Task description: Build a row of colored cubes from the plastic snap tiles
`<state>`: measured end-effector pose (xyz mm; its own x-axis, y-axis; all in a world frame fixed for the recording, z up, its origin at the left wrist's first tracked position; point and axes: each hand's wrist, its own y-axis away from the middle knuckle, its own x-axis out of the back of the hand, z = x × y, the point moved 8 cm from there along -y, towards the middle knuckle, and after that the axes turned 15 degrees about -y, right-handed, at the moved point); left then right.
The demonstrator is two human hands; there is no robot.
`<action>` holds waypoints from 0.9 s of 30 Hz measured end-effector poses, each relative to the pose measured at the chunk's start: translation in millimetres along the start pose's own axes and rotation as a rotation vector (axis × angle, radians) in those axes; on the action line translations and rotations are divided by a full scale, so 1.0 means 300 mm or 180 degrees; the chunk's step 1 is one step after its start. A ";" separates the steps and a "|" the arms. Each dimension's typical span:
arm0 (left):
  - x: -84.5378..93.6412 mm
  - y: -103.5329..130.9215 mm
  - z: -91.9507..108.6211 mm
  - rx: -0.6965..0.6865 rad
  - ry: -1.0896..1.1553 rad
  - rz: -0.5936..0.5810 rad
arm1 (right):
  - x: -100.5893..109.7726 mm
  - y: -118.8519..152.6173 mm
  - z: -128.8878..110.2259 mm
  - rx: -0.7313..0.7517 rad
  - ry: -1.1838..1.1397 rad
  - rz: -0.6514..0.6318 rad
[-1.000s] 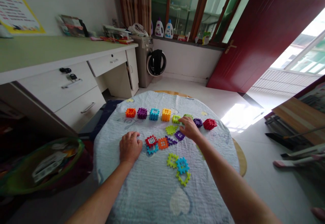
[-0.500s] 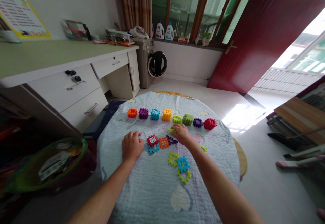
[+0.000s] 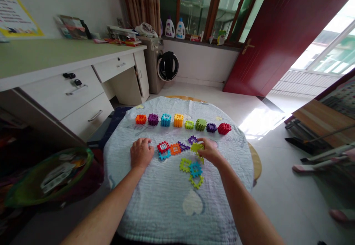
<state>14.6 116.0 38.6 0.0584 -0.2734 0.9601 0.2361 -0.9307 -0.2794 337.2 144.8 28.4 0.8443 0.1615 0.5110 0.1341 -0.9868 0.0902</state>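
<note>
My left hand (image 3: 142, 152) rests on the cloth, fingers slightly spread, holding nothing, left of a red piece (image 3: 163, 147) and a blue piece (image 3: 164, 154). My right hand (image 3: 210, 151) has its fingers on a yellow-green piece (image 3: 196, 147). A purple square piece (image 3: 192, 139) lies just beyond it. An orange piece (image 3: 175, 148) and a purple triangular piece (image 3: 183, 146) lie between the hands. Nearer me are a green piece (image 3: 185, 165), a blue piece (image 3: 195, 169) and another green piece (image 3: 196, 181). Stacks of coloured pieces, including a yellow stack (image 3: 178, 120), form a row behind.
The round table (image 3: 155, 215) wears a pale blue cloth. A green-rimmed basket (image 3: 24, 197) stands on the floor at left, below a white desk (image 3: 83, 100). Behind are a washing machine (image 3: 152, 63) and a red door (image 3: 255, 34).
My right hand has moved right and nearer, with the yellow-green piece under its fingers. A purple square piece now shows beyond it. The view has shifted slightly.
</note>
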 end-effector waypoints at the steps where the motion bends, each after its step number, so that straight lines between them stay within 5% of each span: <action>1: 0.000 0.000 0.000 0.0007 0.0001 0.0003 | -0.007 0.008 0.012 -0.0008 0.0103 -0.0051; 13: 0.017 0.000 0.002 0.0038 0.0025 -0.0016 | 0.057 0.073 -0.030 0.0193 0.1505 0.0529; 19: 0.009 0.001 0.000 0.0040 0.0012 -0.0014 | -0.063 0.033 -0.104 0.0606 0.1462 -0.0183; 27: 0.017 0.000 0.004 0.0024 0.0033 -0.0007 | -0.063 0.062 -0.147 0.0579 0.1473 -0.0110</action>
<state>16.2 114.8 43.6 0.0478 -0.2738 0.9606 0.2435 -0.9295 -0.2771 300.8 123.7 58.0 0.5244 0.1398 0.8399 0.2810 -0.9596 -0.0157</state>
